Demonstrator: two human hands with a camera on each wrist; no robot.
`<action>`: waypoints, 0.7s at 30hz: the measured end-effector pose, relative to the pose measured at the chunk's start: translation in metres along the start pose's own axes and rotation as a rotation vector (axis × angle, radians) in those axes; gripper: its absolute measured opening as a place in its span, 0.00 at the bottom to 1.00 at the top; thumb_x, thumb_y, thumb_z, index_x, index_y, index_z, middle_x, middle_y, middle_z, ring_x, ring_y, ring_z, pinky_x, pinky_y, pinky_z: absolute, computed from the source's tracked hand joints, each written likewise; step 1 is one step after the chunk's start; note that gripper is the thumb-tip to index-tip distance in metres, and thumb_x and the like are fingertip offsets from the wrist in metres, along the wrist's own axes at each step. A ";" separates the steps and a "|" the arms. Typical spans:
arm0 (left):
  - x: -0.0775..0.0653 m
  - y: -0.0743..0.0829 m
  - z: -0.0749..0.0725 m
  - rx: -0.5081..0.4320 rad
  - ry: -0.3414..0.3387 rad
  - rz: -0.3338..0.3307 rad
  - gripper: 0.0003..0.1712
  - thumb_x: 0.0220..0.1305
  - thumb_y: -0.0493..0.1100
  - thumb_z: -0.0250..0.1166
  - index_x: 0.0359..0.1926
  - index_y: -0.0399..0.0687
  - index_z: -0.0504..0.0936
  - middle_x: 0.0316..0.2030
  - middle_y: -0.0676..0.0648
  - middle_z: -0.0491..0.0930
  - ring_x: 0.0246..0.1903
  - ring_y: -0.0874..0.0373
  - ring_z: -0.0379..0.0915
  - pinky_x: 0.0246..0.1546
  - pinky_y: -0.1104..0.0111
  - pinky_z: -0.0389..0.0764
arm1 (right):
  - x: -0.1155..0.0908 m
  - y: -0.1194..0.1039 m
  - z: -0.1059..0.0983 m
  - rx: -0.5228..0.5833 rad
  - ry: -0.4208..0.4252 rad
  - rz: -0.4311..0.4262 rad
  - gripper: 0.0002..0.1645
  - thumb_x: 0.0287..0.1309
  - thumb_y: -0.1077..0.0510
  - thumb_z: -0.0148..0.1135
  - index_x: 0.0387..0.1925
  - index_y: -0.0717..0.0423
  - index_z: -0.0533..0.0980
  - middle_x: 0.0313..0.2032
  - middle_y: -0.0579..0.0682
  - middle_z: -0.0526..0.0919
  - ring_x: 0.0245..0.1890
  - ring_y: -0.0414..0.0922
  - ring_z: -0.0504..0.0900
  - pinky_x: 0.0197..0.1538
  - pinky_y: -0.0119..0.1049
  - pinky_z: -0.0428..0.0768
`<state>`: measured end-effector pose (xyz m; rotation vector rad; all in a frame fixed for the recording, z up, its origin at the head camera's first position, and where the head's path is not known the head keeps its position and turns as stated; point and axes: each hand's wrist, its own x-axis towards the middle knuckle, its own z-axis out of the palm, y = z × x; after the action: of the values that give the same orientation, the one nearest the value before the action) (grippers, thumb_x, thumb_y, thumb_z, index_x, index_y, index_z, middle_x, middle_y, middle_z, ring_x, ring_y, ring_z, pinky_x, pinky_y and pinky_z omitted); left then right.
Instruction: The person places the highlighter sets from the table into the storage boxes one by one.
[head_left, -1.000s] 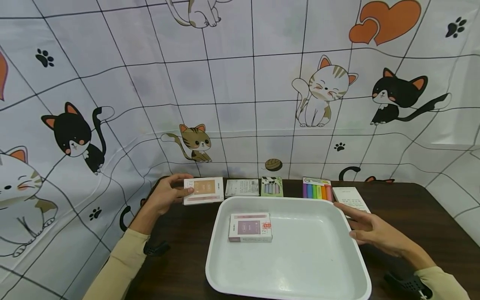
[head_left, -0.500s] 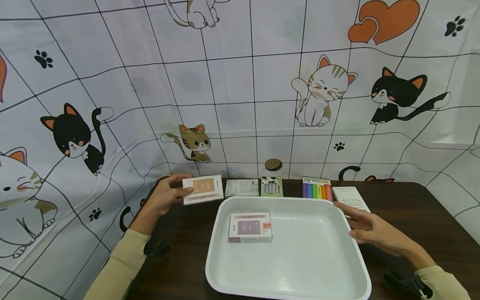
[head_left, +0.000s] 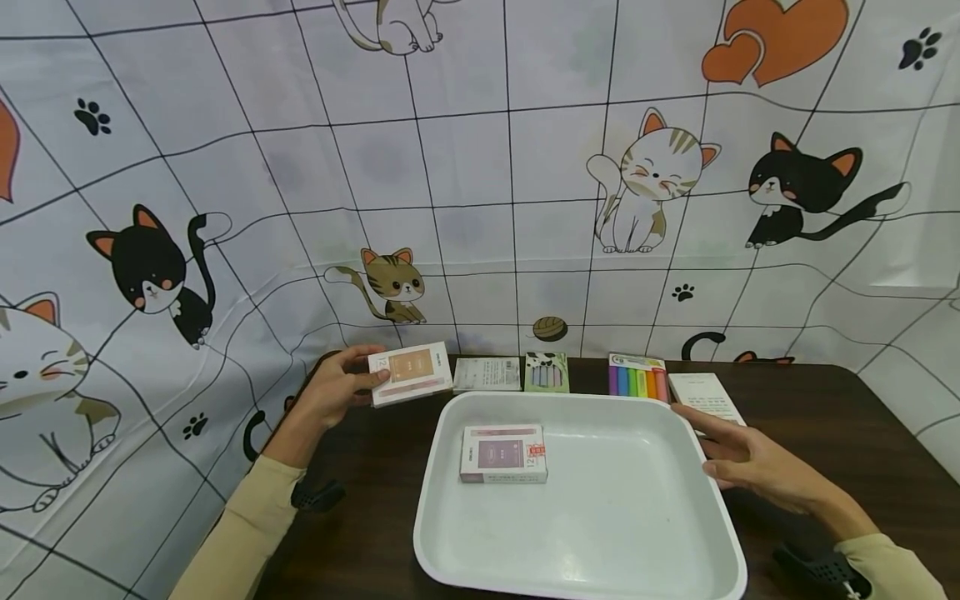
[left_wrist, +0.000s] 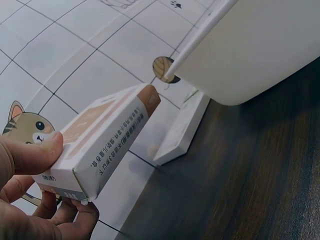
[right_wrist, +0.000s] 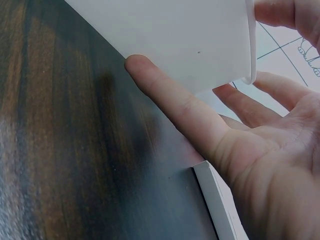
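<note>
In the head view my left hand (head_left: 333, 392) pinches a small white cardboard box with an orange panel (head_left: 420, 375) by its left end. The left wrist view shows the thumb on top of this box (left_wrist: 112, 132) and fingers curled beneath, its far end tilted up above the dark table. A white tray (head_left: 600, 533) stands in front, and inside it lies a similar box with a purple panel (head_left: 501, 454). At the tray's right rim, my right hand (head_left: 772, 467) rests with extended fingers. One straight finger (right_wrist: 175, 102) lies along the outer tray wall (right_wrist: 170, 35).
Behind the tray stand a grey-white box (head_left: 487, 374), a green pack with a cow picture (head_left: 547, 372) and a pack of rainbow-coloured sticks (head_left: 636, 377). A white box (head_left: 703, 396) sits beside my right hand. A cat-print sheet (head_left: 480, 167) hangs behind the dark table (head_left: 352, 517).
My left hand has tilted the orange-panelled box, its right end now raised higher. My right hand and the tray keep their places.
</note>
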<state>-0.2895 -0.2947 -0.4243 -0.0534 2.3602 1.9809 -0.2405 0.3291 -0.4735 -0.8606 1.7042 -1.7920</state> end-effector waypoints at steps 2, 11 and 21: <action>0.000 0.000 0.000 -0.006 -0.005 -0.003 0.38 0.65 0.37 0.72 0.73 0.39 0.66 0.61 0.34 0.63 0.46 0.45 0.75 0.40 0.56 0.83 | 0.000 0.000 0.001 0.000 0.003 0.003 0.46 0.71 0.76 0.45 0.82 0.53 0.41 0.80 0.47 0.50 0.72 0.50 0.63 0.52 0.62 0.79; -0.007 0.011 0.007 -0.049 -0.073 0.018 0.39 0.65 0.37 0.73 0.72 0.37 0.65 0.61 0.33 0.63 0.46 0.44 0.75 0.42 0.54 0.83 | -0.001 0.000 0.001 0.003 0.005 0.005 0.46 0.72 0.76 0.45 0.82 0.54 0.40 0.80 0.49 0.49 0.72 0.50 0.64 0.52 0.62 0.79; -0.016 0.022 0.020 -0.075 -0.129 0.050 0.39 0.64 0.35 0.72 0.72 0.34 0.64 0.60 0.32 0.63 0.46 0.43 0.75 0.40 0.54 0.84 | -0.001 0.001 0.000 -0.013 0.007 0.002 0.46 0.72 0.76 0.45 0.82 0.53 0.41 0.80 0.49 0.49 0.72 0.49 0.64 0.52 0.61 0.79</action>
<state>-0.2744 -0.2717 -0.4055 0.1268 2.2288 2.0284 -0.2397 0.3301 -0.4748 -0.8587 1.7216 -1.7863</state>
